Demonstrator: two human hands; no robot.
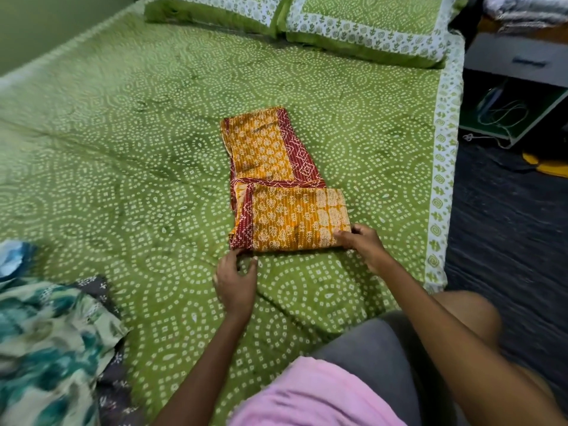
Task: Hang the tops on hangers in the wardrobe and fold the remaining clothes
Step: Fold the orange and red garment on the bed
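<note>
Part-folded mustard-and-maroon printed cotton garment (276, 192) lies on green dotted bedspread (123, 149). Left hand (235, 279) pinches its near-left corner w/ fingertips; right hand (359, 241) pinches near-right corner. Risk: uneven pull btwn the two grips skews fold, layers slide apart.

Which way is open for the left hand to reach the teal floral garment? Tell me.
Probably yes: the left hand pinches the orange cloth's near corner, and only bare green bedsheet lies between it and the teal floral garment.
</note>
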